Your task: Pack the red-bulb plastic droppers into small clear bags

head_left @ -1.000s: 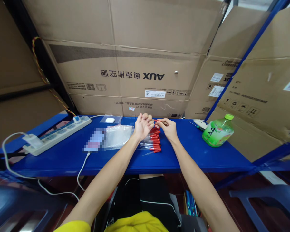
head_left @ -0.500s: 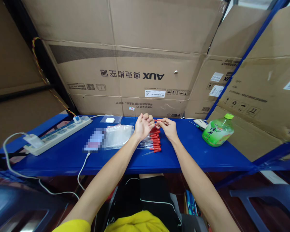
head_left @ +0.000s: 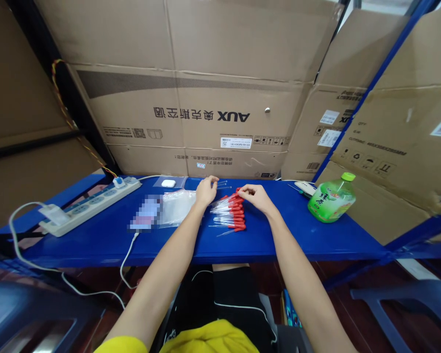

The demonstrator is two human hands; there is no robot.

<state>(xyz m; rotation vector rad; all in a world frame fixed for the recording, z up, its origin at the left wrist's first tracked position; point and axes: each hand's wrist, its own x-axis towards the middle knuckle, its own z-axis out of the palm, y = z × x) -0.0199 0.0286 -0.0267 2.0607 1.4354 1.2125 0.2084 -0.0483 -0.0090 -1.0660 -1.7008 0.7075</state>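
Several clear droppers with red bulbs (head_left: 232,214) lie in a row on the blue shelf (head_left: 191,242), straight ahead of me. My left hand (head_left: 206,190) rests knuckles up at the row's far left end, fingers curled over the clear tips of the farthest droppers. My right hand (head_left: 255,196) is at the far right end, fingers pinched on the red bulb of the farthest dropper. A stack of clear plastic bags (head_left: 176,206) lies just left of my left hand.
A white power strip (head_left: 88,206) with a charger and cables lies at the left. A blurred flat object (head_left: 147,215) sits beside the bags, a small white case (head_left: 168,183) behind them. A green drink bottle (head_left: 330,198) lies at the right. Cardboard boxes (head_left: 206,98) wall the back.
Both hands have come down from a raised position to the shelf. The left hand has turned from palm up to palm down onto the dropper tips. The view has barely shifted.
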